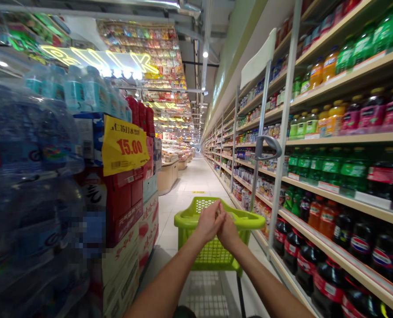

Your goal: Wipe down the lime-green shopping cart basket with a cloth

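A lime-green shopping cart basket point(210, 258) with mesh walls stands straight in front of me, low in the middle of the head view. Above its near side, my left hand point(210, 221) and my right hand point(227, 229) meet, fingertips close together and fingers bent inward. Both look closed. Whatever may be between the fingers is too small or hidden to name. My forearms reach up from the bottom edge and cover part of the basket.
Shelves of soda bottles point(345, 170) line the right side, with a metal post and grey handle point(267, 148) jutting out. On the left, stacked drink cartons point(125, 212) and bottled water packs point(33, 176) stand close. A tiled aisle point(191, 176) runs ahead past wooden display bins point(168, 176).
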Demonstrator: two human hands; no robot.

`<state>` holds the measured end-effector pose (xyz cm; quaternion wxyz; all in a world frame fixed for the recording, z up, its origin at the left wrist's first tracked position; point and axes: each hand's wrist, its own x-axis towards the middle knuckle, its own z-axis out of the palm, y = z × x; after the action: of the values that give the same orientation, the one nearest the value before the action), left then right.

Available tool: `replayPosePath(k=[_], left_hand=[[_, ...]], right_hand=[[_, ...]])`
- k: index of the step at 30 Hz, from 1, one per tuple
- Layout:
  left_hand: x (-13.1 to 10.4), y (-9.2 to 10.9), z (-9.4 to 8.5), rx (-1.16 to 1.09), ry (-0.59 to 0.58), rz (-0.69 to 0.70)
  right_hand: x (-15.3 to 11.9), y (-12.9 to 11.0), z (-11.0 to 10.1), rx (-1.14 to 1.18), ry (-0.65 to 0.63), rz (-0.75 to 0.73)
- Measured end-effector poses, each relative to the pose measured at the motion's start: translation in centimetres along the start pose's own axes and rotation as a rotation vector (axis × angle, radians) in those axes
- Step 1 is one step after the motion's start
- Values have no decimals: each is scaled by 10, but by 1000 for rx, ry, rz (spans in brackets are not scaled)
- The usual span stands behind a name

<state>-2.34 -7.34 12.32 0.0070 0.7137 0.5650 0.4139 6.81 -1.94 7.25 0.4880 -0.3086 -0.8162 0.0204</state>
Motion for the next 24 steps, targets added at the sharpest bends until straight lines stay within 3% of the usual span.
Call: replayPosePath(k=[3, 8, 11, 14, 16, 18, 22, 24], left_hand=[[2, 3, 6, 152, -69, -41], [-7, -3, 11, 214, -43, 17], [-14, -18, -3, 190, -17, 4], [-17, -35, -21, 187, 70, -140], [-15, -39, -25, 175, 109, -196], [-11, -32, -15, 152, 102, -161], [1, -4, 23, 205, 66, 9], [2, 2, 32, 256, 53, 64]], right_hand=[[-8, 26, -22, -177, -90, 28], [-17, 57, -45, -278, -185, -25], [-21, 62, -50, -287, -168, -34], [-26, 63, -50, -299, -126, -42], [-28, 63, -47, -318, -81, -44], [-30, 63, -41, -341, -38, -43], [-32, 66, -33, -375, 11, -83], [-33, 70, -34, -379, 27, -104]])
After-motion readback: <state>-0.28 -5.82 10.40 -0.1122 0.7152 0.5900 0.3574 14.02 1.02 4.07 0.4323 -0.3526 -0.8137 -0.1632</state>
